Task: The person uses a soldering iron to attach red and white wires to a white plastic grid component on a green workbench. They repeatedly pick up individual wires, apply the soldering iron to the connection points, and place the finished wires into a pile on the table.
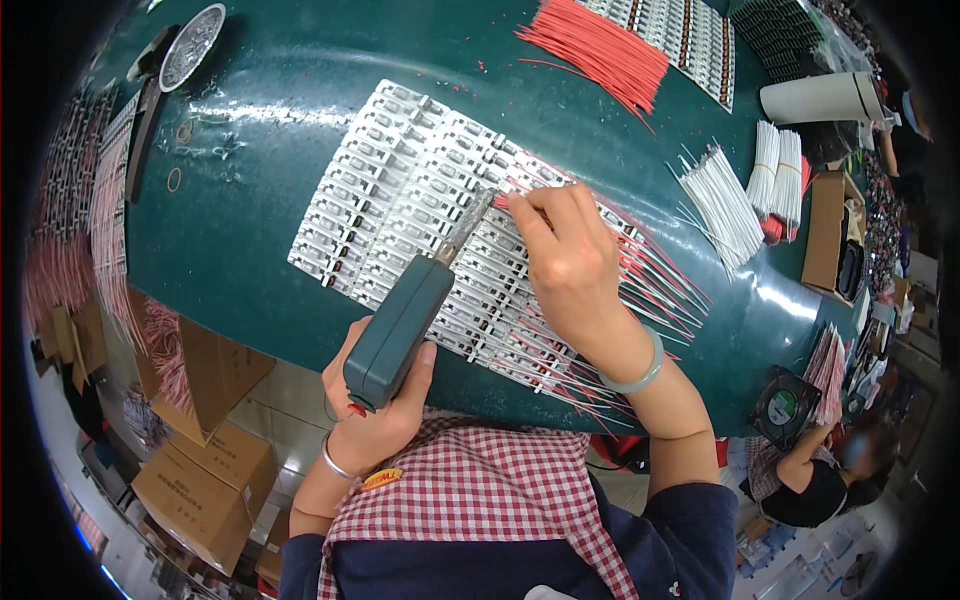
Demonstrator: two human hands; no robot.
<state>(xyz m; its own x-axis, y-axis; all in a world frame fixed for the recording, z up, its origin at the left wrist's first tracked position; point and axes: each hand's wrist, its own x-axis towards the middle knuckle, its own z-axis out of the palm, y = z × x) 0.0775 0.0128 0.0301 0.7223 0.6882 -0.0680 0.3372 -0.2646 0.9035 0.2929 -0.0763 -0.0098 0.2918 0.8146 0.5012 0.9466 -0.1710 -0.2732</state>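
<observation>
My left hand [385,415] is wrapped round a dark green pistol-shaped tool [402,320] with a slim metal tip, which points up and to the right. The tip reaches the upper middle of a wide panel of white plastic modules [350,185] in rows, lying slanted on the table. Beside that tip, my right hand [572,250] pinches the end of a red wire [502,202] between thumb and forefinger. Red and white wires [660,290] fan out from the panel's right part, running partly under my right hand and wrist. What the tool tip touches is too small to tell.
On the green table [240,270] lie a bundle of red wires [595,55], another module panel [705,55] and white wire bundles [722,208]. A dish [193,48] stands far left, a small fan [785,408] right. Cartons [205,490] sit lower left; a person [815,475] works at right.
</observation>
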